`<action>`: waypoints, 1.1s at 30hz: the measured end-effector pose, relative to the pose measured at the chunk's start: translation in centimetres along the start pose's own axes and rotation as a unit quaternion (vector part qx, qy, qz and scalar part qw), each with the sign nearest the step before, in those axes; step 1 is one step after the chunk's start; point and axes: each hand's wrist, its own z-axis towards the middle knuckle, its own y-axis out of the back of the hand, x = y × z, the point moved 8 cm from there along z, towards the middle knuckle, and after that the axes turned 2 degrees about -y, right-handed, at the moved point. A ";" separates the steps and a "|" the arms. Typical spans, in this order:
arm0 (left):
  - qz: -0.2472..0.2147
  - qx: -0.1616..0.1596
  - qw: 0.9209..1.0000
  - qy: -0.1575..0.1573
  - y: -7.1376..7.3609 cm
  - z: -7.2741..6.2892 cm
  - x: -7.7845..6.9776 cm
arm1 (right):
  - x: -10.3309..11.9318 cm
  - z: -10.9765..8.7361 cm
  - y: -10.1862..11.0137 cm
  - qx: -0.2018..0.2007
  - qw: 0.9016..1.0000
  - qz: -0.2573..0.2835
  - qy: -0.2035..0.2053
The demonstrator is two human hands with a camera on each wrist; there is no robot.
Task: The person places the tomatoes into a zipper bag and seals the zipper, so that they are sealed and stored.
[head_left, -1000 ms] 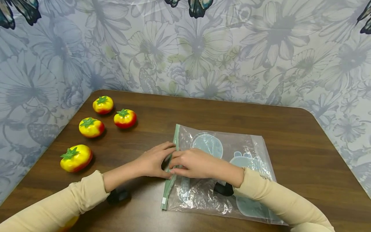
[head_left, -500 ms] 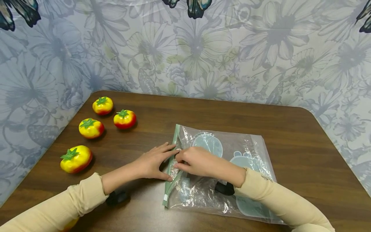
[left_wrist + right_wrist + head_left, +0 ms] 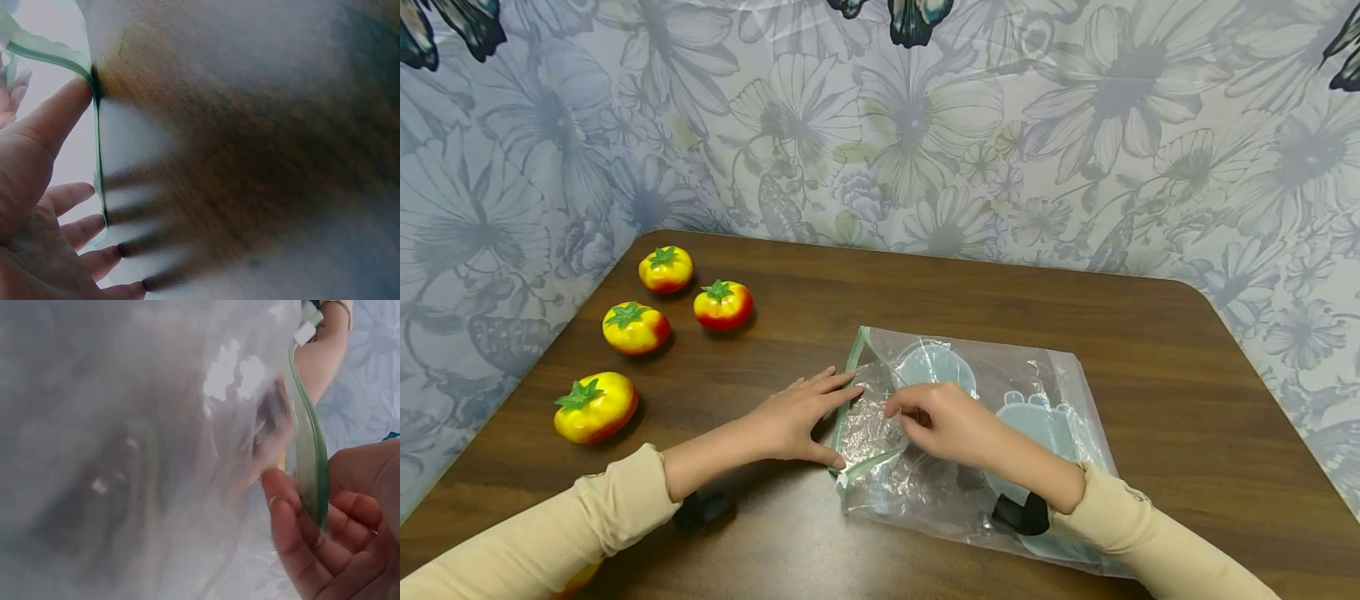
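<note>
A clear zip bag (image 3: pixel 925 508) with a green strip along its mouth lies on the table. My right hand (image 3: pixel 951 423) pinches the upper layer at the mouth and holds it lifted, so the mouth gapes. In the right wrist view the green strip (image 3: pixel 317 469) runs between thumb and fingers; a white slider (image 3: pixel 305 333) sits at its end. Fingers spread, my left hand (image 3: pixel 793 421) rests along the lower edge of the mouth. The left wrist view has its thumb and fingertips touching that edge (image 3: pixel 98 144). Pale blue shapes show through the bag; whether printed or inside, I cannot tell.
Several yellow-red toy tomatoes with green tops, one of them a large tomato (image 3: pixel 597 408), stand on the left of the brown table (image 3: pixel 1075 308). Another is partly hidden under the left sleeve (image 3: pixel 602 512). A patterned wall (image 3: pixel 925 167) stands behind the table.
The right hand has moved right, pulling the upper layer away from the left hand and widening the mouth. Thumb and fingers of the left hand have spread a little; it stays in place.
</note>
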 end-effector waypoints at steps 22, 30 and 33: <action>0.003 0.012 1.000 0.016 -0.2 0.0 -0.2 | -2.9 -1.4 0.1 -0.049 0.989 0.026 -0.139; 0.003 0.006 1.000 0.009 -0.3 0.0 -0.4 | -3.3 -0.8 -1.2 -0.065 0.986 0.007 -0.152; 0.003 0.004 1.000 0.008 -0.3 0.0 -0.4 | -3.5 -0.8 -1.5 -0.078 0.984 0.044 -0.155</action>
